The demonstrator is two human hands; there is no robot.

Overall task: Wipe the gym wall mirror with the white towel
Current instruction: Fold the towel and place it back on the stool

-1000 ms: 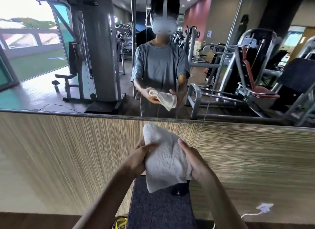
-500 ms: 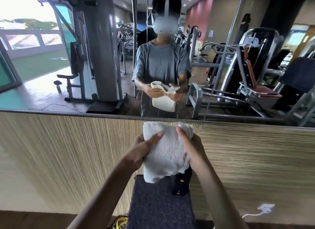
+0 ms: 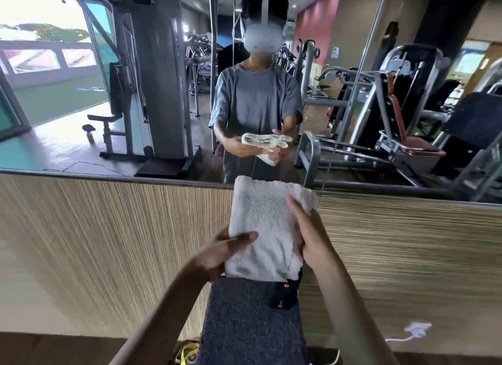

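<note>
- I hold the white towel (image 3: 266,223), folded flat, in both hands in front of me; in view its top edge reaches the mirror's lower frame.
- My left hand (image 3: 220,253) grips the lower left edge, thumb laid across the top.
- My right hand (image 3: 312,237) clamps the right edge, fingers curled over the cloth.
- The mirror (image 3: 81,106) sits above the striped wood panel (image 3: 108,242) and reflects me and the towel.
- A grey padded block (image 3: 250,324) lies below the towel, with a small black device (image 3: 285,294) on it.
</note>
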